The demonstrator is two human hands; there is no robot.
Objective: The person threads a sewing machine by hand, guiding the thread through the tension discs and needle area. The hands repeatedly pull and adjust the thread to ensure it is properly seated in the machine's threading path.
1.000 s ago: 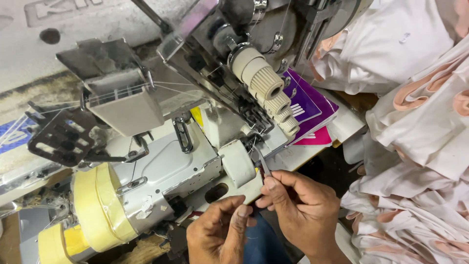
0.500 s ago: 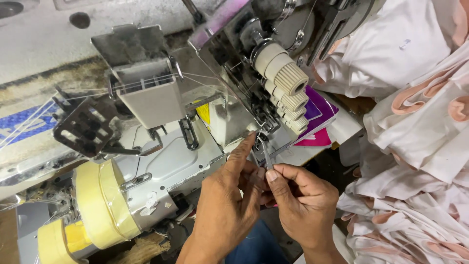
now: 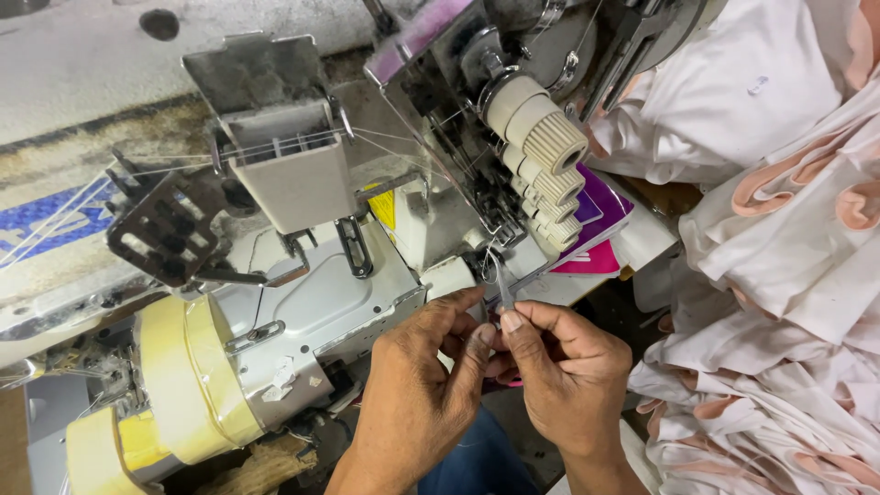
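Beside heaped white and peach fabric (image 3: 788, 275), slim tweezers (image 3: 502, 286) are pinched in the right hand (image 3: 559, 376) at the grey sewing machine (image 3: 330, 302), steadied by the closed left hand (image 3: 426, 385); the thread could be dropped if either shakes.

Worn, scratched grey-white tabletop (image 3: 82, 82) runs along the top left, with a dark round hole (image 3: 159, 23) and a blue printed strip (image 3: 55, 215). Heaped white and peach fabric pieces (image 3: 779, 275) fill the right side. Even, bright overhead light.
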